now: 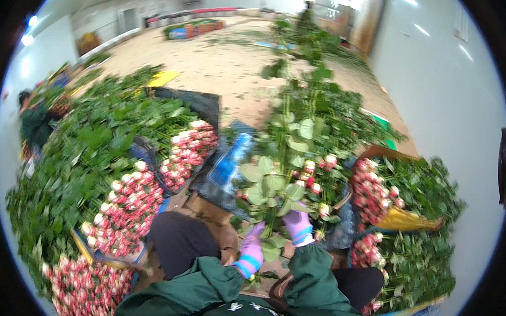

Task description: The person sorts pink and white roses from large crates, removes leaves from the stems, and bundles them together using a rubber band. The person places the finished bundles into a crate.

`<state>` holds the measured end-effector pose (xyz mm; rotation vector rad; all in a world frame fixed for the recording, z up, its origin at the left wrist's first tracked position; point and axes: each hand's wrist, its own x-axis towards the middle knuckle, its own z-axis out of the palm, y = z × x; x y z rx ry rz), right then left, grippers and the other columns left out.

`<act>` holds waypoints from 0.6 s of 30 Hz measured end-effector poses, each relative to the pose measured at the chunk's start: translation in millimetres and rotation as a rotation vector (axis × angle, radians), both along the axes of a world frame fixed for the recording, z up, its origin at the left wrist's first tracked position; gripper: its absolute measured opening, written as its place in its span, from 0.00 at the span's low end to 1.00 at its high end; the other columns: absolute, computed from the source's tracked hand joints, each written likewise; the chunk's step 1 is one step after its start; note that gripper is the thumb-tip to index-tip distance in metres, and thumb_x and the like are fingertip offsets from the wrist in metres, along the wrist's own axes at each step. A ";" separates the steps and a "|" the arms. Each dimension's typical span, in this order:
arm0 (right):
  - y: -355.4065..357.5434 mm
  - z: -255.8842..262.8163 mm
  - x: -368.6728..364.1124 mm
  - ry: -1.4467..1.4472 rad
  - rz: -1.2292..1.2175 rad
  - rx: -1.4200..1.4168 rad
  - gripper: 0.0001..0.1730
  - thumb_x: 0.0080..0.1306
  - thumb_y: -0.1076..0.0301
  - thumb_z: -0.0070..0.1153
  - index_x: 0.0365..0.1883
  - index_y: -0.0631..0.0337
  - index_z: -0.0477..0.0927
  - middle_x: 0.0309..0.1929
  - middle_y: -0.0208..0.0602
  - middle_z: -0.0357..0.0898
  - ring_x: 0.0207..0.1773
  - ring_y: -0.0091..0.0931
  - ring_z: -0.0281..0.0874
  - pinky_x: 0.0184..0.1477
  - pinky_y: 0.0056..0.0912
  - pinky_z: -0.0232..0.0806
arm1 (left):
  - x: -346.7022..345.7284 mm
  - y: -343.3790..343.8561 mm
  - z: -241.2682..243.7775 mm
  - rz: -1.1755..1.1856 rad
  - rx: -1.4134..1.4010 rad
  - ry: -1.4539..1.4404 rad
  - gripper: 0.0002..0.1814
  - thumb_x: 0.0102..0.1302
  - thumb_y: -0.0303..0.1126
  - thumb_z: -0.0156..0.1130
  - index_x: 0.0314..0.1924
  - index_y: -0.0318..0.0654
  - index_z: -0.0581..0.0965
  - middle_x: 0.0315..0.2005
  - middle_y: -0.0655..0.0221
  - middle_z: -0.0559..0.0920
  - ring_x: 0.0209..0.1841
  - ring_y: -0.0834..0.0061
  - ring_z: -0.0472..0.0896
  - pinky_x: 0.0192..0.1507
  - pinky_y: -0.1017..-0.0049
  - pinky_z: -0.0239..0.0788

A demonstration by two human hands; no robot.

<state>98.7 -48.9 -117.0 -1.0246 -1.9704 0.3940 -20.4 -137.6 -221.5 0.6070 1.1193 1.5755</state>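
Note:
My left hand (252, 250), in a purple glove with blue stripes, is at the stems below a leafy bunch of roses (277, 179). Its fingers reach the green stems, but leaves hide part of the grip. My right hand (298, 224), gloved alike, lies at the right side of the same bunch, its fingertips covered by leaves. The long stems rise away from me past both hands. Pink-and-white rose heads (309, 172) show just beyond my right hand. Loose leaves (270, 250) hang between my wrists.
Piled roses (130, 208) with dense foliage line my left side. More rose bundles (371, 195) lie at right beside a yellow wrapper (405, 219). A blue-and-black plastic sheet (229, 165) lies ahead. A person in green (34, 123) is at far left; a white wall (439, 93) stands right.

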 end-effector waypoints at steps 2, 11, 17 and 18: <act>-11.4 25.6 7.9 -0.141 0.021 -0.172 0.11 0.54 0.72 0.54 0.36 0.65 0.77 0.38 0.41 0.79 0.42 0.36 0.75 0.45 0.36 0.66 | 4.3 7.9 14.9 -0.051 0.018 -0.155 0.19 0.64 0.37 0.52 0.52 0.35 0.72 0.41 0.63 0.79 0.41 0.67 0.79 0.45 0.71 0.70; -8.5 105.0 -14.3 0.538 0.098 -0.531 0.14 0.58 0.74 0.58 0.43 0.71 0.77 0.36 0.28 0.79 0.35 0.15 0.70 0.40 0.18 0.63 | 14.5 16.5 66.3 -0.163 0.159 -1.094 0.21 0.60 0.32 0.59 0.53 0.37 0.69 0.41 0.62 0.79 0.42 0.65 0.78 0.46 0.68 0.69; -7.2 139.4 -8.1 0.470 0.013 -0.474 0.18 0.61 0.70 0.57 0.45 0.73 0.74 0.35 0.31 0.78 0.36 0.17 0.72 0.40 0.19 0.64 | -8.4 21.8 137.6 -0.447 0.380 -1.279 0.19 0.64 0.33 0.53 0.51 0.29 0.67 0.49 0.56 0.70 0.53 0.62 0.67 0.59 0.67 0.59; -8.5 140.2 -16.7 0.558 0.027 -0.477 0.17 0.61 0.69 0.57 0.46 0.72 0.74 0.35 0.31 0.78 0.36 0.17 0.72 0.40 0.18 0.64 | -18.0 19.0 149.1 -0.408 0.213 -1.231 0.22 0.64 0.36 0.51 0.54 0.29 0.65 0.53 0.54 0.67 0.58 0.61 0.63 0.63 0.66 0.53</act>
